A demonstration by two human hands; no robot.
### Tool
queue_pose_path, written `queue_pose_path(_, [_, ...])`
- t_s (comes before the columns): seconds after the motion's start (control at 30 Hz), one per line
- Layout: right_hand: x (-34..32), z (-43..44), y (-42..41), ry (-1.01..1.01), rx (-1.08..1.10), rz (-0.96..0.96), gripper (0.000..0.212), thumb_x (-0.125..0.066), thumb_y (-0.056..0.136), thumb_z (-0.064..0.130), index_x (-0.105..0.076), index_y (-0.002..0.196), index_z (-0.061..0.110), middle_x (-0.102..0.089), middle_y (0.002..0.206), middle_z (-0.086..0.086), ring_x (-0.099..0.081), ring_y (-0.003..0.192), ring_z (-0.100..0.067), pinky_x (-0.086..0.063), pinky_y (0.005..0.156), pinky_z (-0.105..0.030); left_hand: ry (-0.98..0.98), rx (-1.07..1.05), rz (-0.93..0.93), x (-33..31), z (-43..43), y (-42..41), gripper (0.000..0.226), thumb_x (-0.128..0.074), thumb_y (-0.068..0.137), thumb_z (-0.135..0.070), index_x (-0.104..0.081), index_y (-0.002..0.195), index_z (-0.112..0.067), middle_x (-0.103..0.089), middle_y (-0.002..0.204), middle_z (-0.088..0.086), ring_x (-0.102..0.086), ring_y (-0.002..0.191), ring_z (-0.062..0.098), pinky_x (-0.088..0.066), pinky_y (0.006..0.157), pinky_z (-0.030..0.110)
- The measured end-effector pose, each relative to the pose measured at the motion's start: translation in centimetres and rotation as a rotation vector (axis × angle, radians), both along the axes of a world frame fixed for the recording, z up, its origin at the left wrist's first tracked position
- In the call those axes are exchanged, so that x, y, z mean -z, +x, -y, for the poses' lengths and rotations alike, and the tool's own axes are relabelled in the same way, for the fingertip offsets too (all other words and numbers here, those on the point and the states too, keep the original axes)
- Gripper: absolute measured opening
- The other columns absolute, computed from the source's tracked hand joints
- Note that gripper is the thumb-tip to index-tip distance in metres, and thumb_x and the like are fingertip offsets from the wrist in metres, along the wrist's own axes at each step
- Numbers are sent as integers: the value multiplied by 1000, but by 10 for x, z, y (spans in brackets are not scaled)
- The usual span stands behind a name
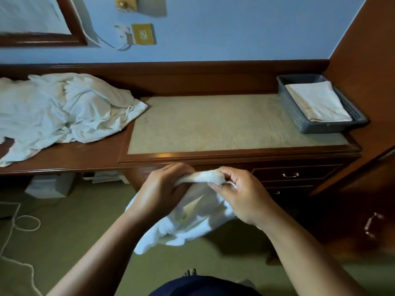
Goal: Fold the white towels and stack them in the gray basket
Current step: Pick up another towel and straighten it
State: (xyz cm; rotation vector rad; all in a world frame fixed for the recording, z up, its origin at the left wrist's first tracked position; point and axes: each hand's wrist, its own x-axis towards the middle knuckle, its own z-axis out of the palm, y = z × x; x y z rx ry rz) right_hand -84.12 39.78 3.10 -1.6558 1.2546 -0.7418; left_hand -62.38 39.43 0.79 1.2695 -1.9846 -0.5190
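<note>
Head view, looking down at a wooden tabletop (213, 122) set against a blue wall.

At six o'clock, just in front of the tabletop's near edge, the left hand (164, 189) and the right hand (241, 195) are close together, holding up one white towel (192, 223). Each hand's grip is curled, pinching the towel's bunched top edge. That edge runs as a short roll between the two hands. The rest of the towel hangs loose below the wrists, above green carpet.

At two o'clock, in the tabletop's far right corner, sits the gray basket (310, 127). A folded towel (316, 101) lies flat inside it.

At nine to ten o'clock, a crumpled pile of towels (64, 107) covers the lower left part of the tabletop, with one end drooping over the near edge.

Drawers (290, 175) with brass handles sit at three o'clock, under the tabletop edge. A white cord (17, 223) loops on the carpet at eight o'clock.
</note>
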Motion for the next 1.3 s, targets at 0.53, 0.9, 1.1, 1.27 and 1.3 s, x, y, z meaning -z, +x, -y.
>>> queue_pose_path(0.53, [-14, 3, -20, 46, 76, 36, 27, -65, 80, 45, -74, 95, 23, -70, 84, -14, -59, 79, -16, -47, 76, -41, 517, -762, 37, 155, 12, 141, 24, -55, 90, -1, -61, 86, -24, -67, 88, 5, -59, 81, 26, -40, 66, 34])
queue_pose_path(0.9, [28, 29, -83, 94, 493, -254, 28, -68, 94, 25, -59, 71, 12, -50, 61, 2, -46, 61, -18, -31, 60, -32, 66, -419, 72, 38, 87, 125, 44, -66, 86, -14, -31, 60, -14, -32, 53, -1, -34, 50, 13, -25, 49, 25])
queue_pose_path(1.1, [27, 26, -88, 93, 501, -276, 18, -65, 95, 22, -66, 83, 10, -62, 76, -12, -55, 73, -24, -36, 65, -33, 371, -309, 444, 21, 107, 144, 33, -67, 85, -13, -41, 65, -11, -45, 62, 5, -40, 58, 22, -28, 52, 33])
queue_pose_path(1.27, [34, 26, -64, 102, 429, -296, 13, -66, 93, 17, -66, 90, 5, -63, 80, -18, -56, 71, -20, -38, 62, -31, 480, -382, 433, 43, 98, 159, 14, -60, 81, -13, -56, 89, -23, -60, 80, -1, -57, 79, 26, -41, 66, 34])
queue_pose_path(1.3, [35, 29, -62, 99, 447, -290, 12, -66, 94, 18, -67, 88, 8, -64, 79, -15, -56, 71, -20, -39, 62, -31, 457, -414, 430, 45, 98, 163, 15, -60, 80, -12, -58, 88, -25, -61, 79, -2, -58, 79, 25, -41, 65, 33])
